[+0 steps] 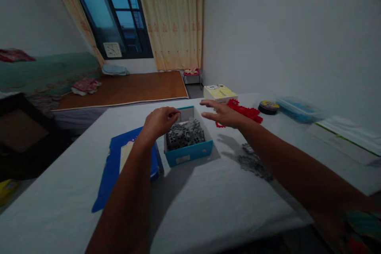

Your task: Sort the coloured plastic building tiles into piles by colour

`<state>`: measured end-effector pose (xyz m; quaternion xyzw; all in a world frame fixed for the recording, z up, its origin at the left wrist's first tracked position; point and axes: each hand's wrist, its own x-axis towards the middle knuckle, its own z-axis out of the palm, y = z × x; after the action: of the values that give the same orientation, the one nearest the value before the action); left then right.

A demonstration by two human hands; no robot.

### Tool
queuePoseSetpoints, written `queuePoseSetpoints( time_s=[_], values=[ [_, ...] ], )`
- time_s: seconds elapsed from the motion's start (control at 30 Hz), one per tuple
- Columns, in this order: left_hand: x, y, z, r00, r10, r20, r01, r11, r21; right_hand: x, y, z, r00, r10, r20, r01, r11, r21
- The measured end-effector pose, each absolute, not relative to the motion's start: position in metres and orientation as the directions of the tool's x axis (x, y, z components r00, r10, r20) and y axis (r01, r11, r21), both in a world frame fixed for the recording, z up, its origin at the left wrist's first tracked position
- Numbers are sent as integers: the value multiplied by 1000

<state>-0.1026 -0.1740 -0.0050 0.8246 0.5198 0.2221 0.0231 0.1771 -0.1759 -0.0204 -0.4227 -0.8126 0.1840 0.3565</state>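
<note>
A blue box (190, 154) with a white inside stands on the white-covered table, filled with dark grey plastic pieces (180, 137). On top of them lies some clear crinkled plastic (193, 125). Over the box's left edge is my left hand (160, 121), thumb and fingers curled together; what they hold, if anything, is too small to make out. My right hand (223, 114) hovers to the right of the box, fingers apart and nothing in them. Red toothed plastic parts (245, 112) lie just beyond it. More grey pieces (254, 164) rest on the cloth below my right forearm.
Left of the box lies a blue package (111, 174), partly behind my left forearm. A yellow and white box (220, 92), a round black tin (268, 107), a blue clear-lidded container (297, 110) and a whitish case (348, 139) stand along the far and right side.
</note>
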Motion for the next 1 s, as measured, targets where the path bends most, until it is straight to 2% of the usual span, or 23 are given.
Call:
queuePoseSetpoints(
  time_s=[0.07, 0.1, 0.2, 0.27, 0.33, 0.47, 0.57, 0.7, 0.8, 1.0],
  values=[
    [-103, -172, -6, 355, 867, 350, 853, -453, 259, 208, -178, -26, -384, 848, 366, 659, 529, -535],
    [-104, -171, -7, 350, 868, 354, 856, -449, 256, 229, -183, -33, -388, 878, 281, 711, 479, -515],
    [-105, -166, -9, 350, 868, 352, 857, -448, 253, 287, -217, -66, -399, 910, -111, 837, 312, -450],
    [-104, -164, -10, 362, 866, 345, 852, -457, 255, 307, -247, -93, -377, 895, -237, 877, 263, -402],
    [-102, -164, -11, 363, 869, 337, 849, -457, 265, 308, -275, -116, -336, 914, -226, 902, 244, -355],
    [-96, -166, -11, 355, 880, 317, 854, -443, 273, 287, -307, -141, -239, 971, -29, 929, 220, -297],
    [-93, -168, -12, 366, 881, 299, 856, -445, 263, 278, -312, -144, -227, 971, 71, 903, 237, -359],
    [-94, -168, -12, 376, 878, 296, 860, -450, 243, 276, -311, -138, -274, 952, 137, 835, 306, -458],
    [-98, -167, -13, 382, 872, 307, 854, -460, 243, 277, -310, -131, -296, 946, 135, 786, 322, -529],
    [-108, -167, -9, 367, 865, 342, 842, -465, 273, 294, -291, -110, -231, 972, -48, 735, 142, -662]
  ],
)
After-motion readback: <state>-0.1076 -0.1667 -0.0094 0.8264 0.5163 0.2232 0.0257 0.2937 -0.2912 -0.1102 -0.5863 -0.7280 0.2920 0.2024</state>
